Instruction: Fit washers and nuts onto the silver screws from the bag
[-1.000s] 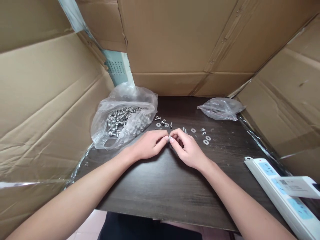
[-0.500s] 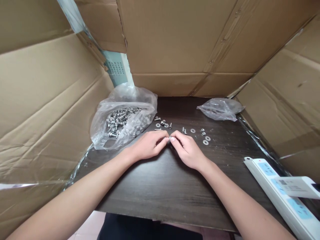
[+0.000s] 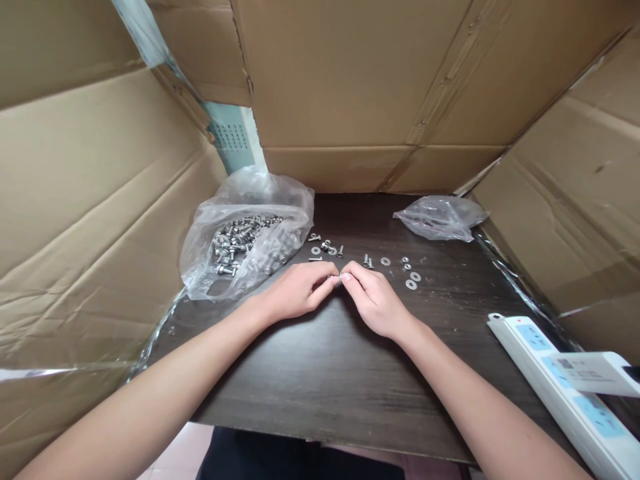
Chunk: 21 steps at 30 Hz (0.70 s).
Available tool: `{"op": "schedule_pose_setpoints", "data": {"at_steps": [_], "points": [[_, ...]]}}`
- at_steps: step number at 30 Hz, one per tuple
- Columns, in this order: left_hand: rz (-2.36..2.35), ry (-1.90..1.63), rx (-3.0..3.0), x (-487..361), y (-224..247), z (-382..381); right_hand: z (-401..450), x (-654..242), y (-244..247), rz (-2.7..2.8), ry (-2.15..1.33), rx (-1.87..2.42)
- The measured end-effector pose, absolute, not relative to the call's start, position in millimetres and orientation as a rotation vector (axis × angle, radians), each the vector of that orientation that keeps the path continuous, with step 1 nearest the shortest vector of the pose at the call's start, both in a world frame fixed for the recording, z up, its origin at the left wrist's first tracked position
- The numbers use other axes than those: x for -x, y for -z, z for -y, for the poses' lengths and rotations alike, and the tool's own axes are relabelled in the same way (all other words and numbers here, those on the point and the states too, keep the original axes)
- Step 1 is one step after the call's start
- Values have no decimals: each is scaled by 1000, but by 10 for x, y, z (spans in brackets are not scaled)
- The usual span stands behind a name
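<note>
My left hand (image 3: pixel 303 290) and my right hand (image 3: pixel 375 297) meet fingertip to fingertip above the table. Both are closed in a pinch on one small shiny metal fastener (image 3: pixel 340 278). Fingers cover most of it, so I cannot tell its exact kind. Just beyond my left hand lie a bolt (image 3: pixel 315 259), a washer (image 3: pixel 316 251) and a few more loose fasteners. Past my right fingertips are two bolts (image 3: pixel 367 261) and a flat washer (image 3: pixel 385 261). Farther right sit two nuts (image 3: pixel 406 264) and two washers (image 3: pixel 413 281).
An open clear plastic bag (image 3: pixel 200 263) full of bolts stands back left. Another clear bag (image 3: pixel 443 218) lies back right. A white power strip (image 3: pixel 565 393) runs along the right side. Cardboard walls (image 3: pixel 350 80) enclose the dark table (image 3: pixel 320 373).
The pinched fastener shows slightly more of its shiny edge between the fingertips. Both hands have stayed almost in place, and the loose parts have not moved.
</note>
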<state>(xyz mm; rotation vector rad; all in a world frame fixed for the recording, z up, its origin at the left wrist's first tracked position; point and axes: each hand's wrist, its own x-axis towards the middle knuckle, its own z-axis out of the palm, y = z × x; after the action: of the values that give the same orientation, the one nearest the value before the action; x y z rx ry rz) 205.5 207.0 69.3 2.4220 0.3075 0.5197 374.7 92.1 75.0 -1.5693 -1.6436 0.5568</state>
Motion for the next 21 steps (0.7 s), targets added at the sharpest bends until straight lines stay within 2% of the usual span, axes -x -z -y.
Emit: {"op": "schedule_pose_setpoints", "data": {"at_steps": [21], "points": [[-314,-458,-2458,-2055,-729,-2048,-921,-3750,-783,1639,-556,1568]]}}
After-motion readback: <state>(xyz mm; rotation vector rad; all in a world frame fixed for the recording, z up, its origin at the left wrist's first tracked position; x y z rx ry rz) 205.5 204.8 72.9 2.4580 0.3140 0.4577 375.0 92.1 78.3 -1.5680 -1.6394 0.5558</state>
